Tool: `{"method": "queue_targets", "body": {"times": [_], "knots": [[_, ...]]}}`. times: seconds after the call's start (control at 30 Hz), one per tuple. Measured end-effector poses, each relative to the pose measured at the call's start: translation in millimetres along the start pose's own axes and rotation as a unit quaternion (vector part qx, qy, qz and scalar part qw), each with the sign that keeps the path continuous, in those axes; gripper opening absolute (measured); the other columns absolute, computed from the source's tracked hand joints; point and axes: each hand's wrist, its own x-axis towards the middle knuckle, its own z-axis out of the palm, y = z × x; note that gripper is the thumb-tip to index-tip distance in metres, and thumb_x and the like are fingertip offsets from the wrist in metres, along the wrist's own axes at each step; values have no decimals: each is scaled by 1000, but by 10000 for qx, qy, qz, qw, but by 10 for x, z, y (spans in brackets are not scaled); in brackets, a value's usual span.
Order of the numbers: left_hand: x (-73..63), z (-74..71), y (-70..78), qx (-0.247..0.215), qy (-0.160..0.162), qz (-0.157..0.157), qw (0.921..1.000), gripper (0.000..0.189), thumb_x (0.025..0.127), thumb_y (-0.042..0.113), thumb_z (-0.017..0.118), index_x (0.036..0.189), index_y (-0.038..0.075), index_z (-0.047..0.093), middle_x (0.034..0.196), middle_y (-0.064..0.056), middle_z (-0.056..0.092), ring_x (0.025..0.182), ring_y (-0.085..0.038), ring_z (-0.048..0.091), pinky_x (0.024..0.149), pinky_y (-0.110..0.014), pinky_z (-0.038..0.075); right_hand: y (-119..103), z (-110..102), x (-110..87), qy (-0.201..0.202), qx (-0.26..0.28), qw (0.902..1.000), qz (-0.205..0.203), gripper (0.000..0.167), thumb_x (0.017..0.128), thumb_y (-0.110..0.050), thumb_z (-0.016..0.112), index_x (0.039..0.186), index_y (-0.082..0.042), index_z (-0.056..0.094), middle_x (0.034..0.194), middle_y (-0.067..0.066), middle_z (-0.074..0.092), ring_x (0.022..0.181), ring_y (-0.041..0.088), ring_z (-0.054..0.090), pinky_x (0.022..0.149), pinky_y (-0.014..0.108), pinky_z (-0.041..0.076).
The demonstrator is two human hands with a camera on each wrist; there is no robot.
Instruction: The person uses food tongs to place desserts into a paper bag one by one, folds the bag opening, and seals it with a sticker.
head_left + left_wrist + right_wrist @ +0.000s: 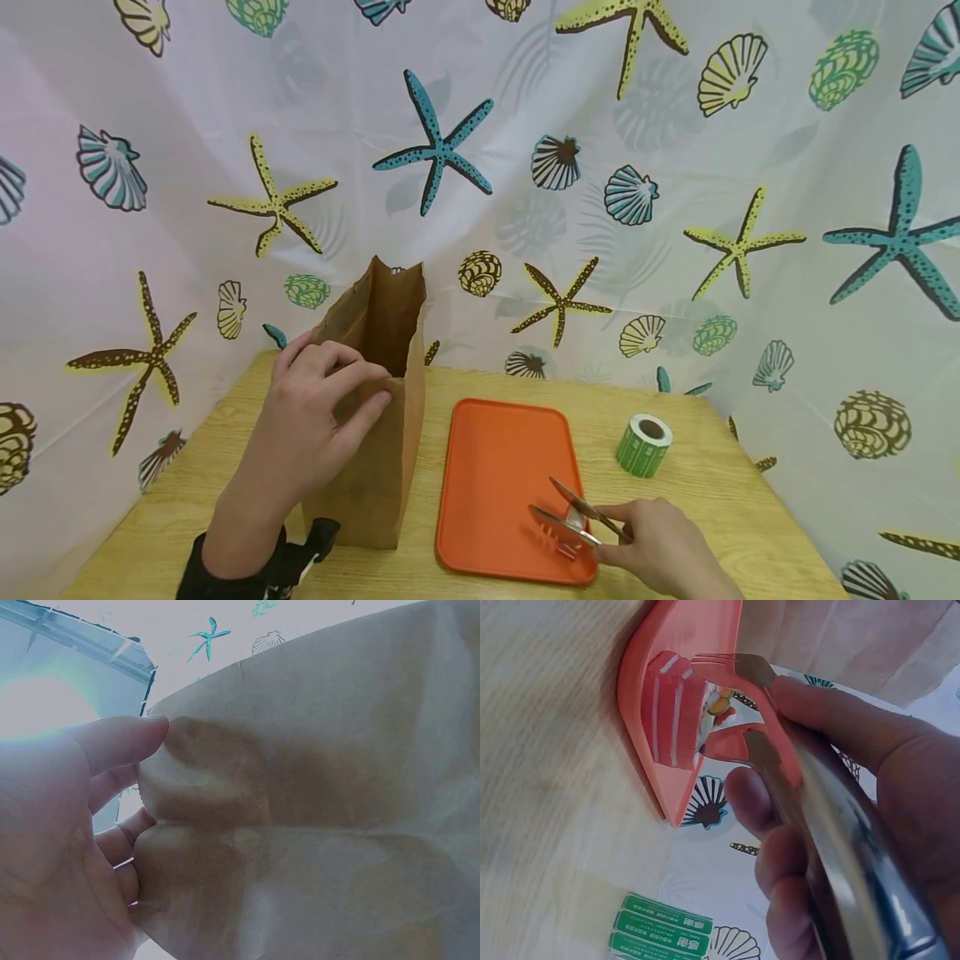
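My left hand (322, 408) pinches the top rim of a tall brown paper bag (367, 492), which stands upright with its mouth open. In the left wrist view the thumb (127, 742) lies on one side of the bag's paper (337, 780), with fingers behind it. My right hand (660, 537) grips metal tongs (832, 840). The tongs' parted tips are at a small slice of layered cake (667, 712), red with white stripes and colourful topping. This slice lies near the front right corner of an orange tray (502, 458). Whether both tips touch it, I cannot tell.
A roll of green labels (645, 450) stands on the wooden table (705, 483), right of the tray. The bag stands to the tray's left. Behind the table hangs a white curtain (480, 225) printed with starfish and shells.
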Motion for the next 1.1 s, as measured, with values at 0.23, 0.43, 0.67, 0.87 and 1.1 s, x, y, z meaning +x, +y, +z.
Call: {"method": "queue_targets", "body": {"times": [0.23,0.43,0.67,0.87,1.1], "knots": [[-5,1,-8,8,-1,-19,10000,15,86,16,84,100,18,78,97,-2,65,94,-23,62,118,-64,29,66,1,-15,132,280,9994,126,43,82,-38,87,123,-27,79,63,-9,63,57,13,54,49,28,37],[-14,-9,-13,-14,68,19,10000,16,85,14,84,100,17,78,97,-2,65,94,-23,61,117,-64,29,50,-5,-5,204,180,9987,436,46,82,-39,87,124,-23,78,63,-8,65,58,12,57,49,30,40],[0,-13,-16,-4,64,35,10000,15,86,15,83,100,17,78,97,-2,65,94,-23,62,118,-65,29,18,-12,3,275,28,9976,641,40,83,-34,87,121,-25,79,64,-7,67,58,12,58,48,31,39],[-4,-5,-11,12,33,24,10000,15,86,16,84,99,16,78,97,-3,66,94,-24,62,117,-65,29,-16,1,23,249,31,9984,516,34,85,-27,86,118,-24,81,64,-5,67,56,13,56,48,30,36],[-4,-1,-5,-15,39,34,10000,14,85,16,84,99,16,78,97,-3,66,94,-23,62,117,-64,29,-14,11,-5,389,33,9982,451,33,87,-26,84,119,-25,81,56,-4,60,48,13,46,46,26,27]]}}
